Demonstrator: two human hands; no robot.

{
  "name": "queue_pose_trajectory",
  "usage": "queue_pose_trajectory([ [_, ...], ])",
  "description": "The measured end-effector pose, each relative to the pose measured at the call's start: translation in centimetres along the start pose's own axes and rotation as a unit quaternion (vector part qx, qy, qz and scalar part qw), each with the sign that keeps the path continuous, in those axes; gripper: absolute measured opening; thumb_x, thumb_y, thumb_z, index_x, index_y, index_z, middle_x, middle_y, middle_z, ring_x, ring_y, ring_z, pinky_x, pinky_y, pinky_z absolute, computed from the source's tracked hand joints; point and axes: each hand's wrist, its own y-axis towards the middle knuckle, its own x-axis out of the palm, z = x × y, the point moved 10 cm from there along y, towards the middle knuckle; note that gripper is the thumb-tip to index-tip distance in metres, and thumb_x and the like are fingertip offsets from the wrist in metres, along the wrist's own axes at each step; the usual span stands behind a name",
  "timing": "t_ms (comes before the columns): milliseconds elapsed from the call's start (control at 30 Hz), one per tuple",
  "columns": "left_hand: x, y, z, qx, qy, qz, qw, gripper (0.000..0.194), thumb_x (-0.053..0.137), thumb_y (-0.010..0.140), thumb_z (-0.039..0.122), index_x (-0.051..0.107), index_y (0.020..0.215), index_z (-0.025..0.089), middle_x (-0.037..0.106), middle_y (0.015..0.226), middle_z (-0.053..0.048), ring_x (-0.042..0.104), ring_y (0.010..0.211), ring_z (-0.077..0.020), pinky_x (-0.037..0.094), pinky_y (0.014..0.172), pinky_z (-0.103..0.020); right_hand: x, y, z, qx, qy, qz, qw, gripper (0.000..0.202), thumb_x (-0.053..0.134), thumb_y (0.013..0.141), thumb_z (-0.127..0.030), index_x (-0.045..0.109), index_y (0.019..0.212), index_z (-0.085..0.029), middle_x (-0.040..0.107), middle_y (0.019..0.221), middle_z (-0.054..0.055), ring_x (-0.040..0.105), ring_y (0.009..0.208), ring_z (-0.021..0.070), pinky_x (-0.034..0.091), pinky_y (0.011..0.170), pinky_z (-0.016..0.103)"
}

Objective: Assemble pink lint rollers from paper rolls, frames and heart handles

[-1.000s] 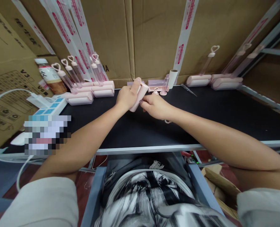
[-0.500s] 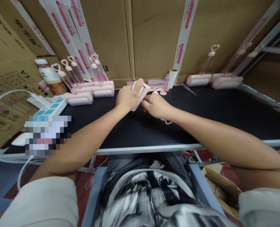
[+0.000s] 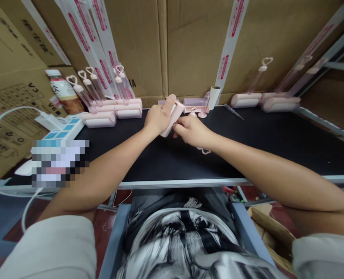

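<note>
My left hand is wrapped around a pink plastic case, thumb along its top edge, holding it tilted above the black table. My right hand is closed against the case's lower right side; whatever its curled fingers pinch is hidden. Under my right wrist a pink heart-shaped handle pokes out on the table. Just behind my right hand are a small heart-topped pink piece and a clear pink tube standing on its flange. A further pink case part lies behind them.
Pink cases with upright heart-topped tubes stand at the back left and back right. A cardboard tube and a thin screwdriver-like tool are at the back. Left are a bottle, a power strip and cables.
The pink case has turned slightly in my left hand, showing more of its pink side. My right hand stays close against it. The view has shifted a little.
</note>
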Motion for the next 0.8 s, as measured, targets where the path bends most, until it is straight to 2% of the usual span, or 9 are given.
queue_pose_trajectory([
  [267,0.6,-0.5,1.2,0.029,0.053,-0.021,0.998,0.074,0.036,0.107,0.077,0.07,0.071,0.022,0.074,0.075,-0.012,0.075,0.091,-0.0291,0.046,0.074,-0.034,1.1,-0.1,2.7,0.09,0.088,-0.024,0.992,0.023,0.052,0.101,-0.012,0.069,0.086,-0.016,0.081,0.086,0.007,0.05,0.042,0.0083,0.037,0.041,0.023],
  [467,0.3,-0.1,0.8,0.028,0.012,-0.025,0.999,0.077,0.032,0.107,0.077,0.068,0.068,0.022,0.073,0.074,-0.011,0.074,0.087,-0.0279,0.048,0.072,-0.034,0.7,0.1,1.4,0.035,0.056,0.001,0.998,0.026,0.052,0.099,-0.011,0.065,0.077,-0.016,0.079,0.082,0.008,0.057,0.054,0.0097,0.043,0.052,0.022],
  [567,0.6,0.3,-0.3,-0.003,-0.006,-0.031,1.0,0.075,0.034,0.106,0.078,0.068,0.069,0.022,0.069,0.069,-0.01,0.074,0.083,-0.028,0.05,0.073,-0.035,0.7,0.0,1.1,0.041,0.058,-0.002,0.997,0.015,0.055,0.097,-0.012,0.065,0.088,-0.017,0.079,0.086,0.007,0.058,0.057,0.0111,0.043,0.055,0.024],
  [633,0.7,0.6,-1.3,-0.035,-0.045,-0.029,0.998,0.075,0.034,0.105,0.08,0.07,0.074,0.022,0.066,0.066,-0.008,0.073,0.079,-0.027,0.052,0.071,-0.035,0.2,0.0,1.0,0.045,0.071,0.006,0.996,0.003,0.061,0.098,-0.019,0.063,0.1,-0.017,0.079,0.089,0.006,0.058,0.059,0.0121,0.043,0.056,0.025],
  [667,0.8,0.7,-1.7,-0.053,-0.072,-0.031,0.996,0.075,0.033,0.105,0.081,0.071,0.078,0.022,0.065,0.066,-0.008,0.073,0.077,-0.0262,0.053,0.07,-0.035,-0.1,0.0,1.1,0.049,0.069,0.01,0.996,0.008,0.065,0.097,-0.023,0.062,0.103,-0.018,0.078,0.088,0.005,0.057,0.06,0.0128,0.043,0.057,0.026],
  [733,1.2,0.9,-2.4,-0.08,-0.127,-0.042,0.988,0.079,0.029,0.104,0.084,0.072,0.086,0.02,0.065,0.069,-0.007,0.073,0.074,-0.0245,0.056,0.069,-0.034,-0.7,0.1,1.3,0.051,0.045,0.013,0.998,0.013,0.069,0.094,-0.028,0.063,0.098,-0.018,0.072,0.082,0.003,0.056,0.063,0.0142,0.041,0.058,0.027],
  [800,1.6,1.1,-2.5,-0.09,-0.171,-0.06,0.979,0.083,0.024,0.104,0.086,0.072,0.094,0.019,0.067,0.074,-0.008,0.074,0.073,-0.0231,0.059,0.069,-0.034,-1.1,0.3,1.0,0.014,0.014,0.002,1.0,0.014,0.068,0.094,-0.031,0.063,0.089,-0.019,0.064,0.075,0.0,0.052,0.065,0.0149,0.038,0.061,0.028],
])
